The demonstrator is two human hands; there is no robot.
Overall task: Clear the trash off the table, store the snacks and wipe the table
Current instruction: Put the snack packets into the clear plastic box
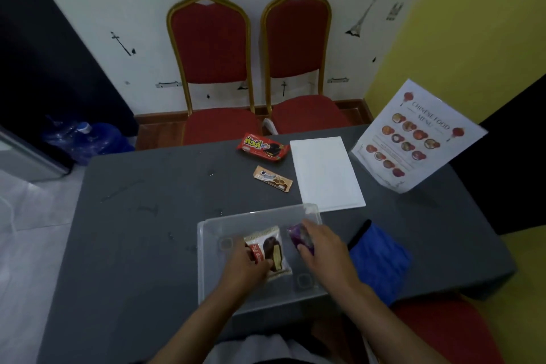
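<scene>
- Centrally, a clear plastic bin [206,260] sits on the grey table [141,216], near its front edge, with both hands reaching inside.
- Left hand [246,267]: fingers closed on the lower left edge of a white-and-brown wafer snack packet [273,248], which lies on the bin floor.
- Right hand [320,245]: fingers wrapped over a purple snack packet [297,235], held at the right side of the bin interior; whether the packet touches the floor cannot be told.
- White lid [326,174]: flat on the table, just beyond the bin's far right corner.
- Red snack packet [263,147] and tan cookie packet [273,179]: lying outside the bin, left of the lid, the red one farther away.
- Blue cloth [381,260]: on the table, just right of the bin.
- Menu card [416,139]: standing tilted at the far right of the table.
- Two red chairs [211,47]: beyond the far edge, against the wall.
</scene>
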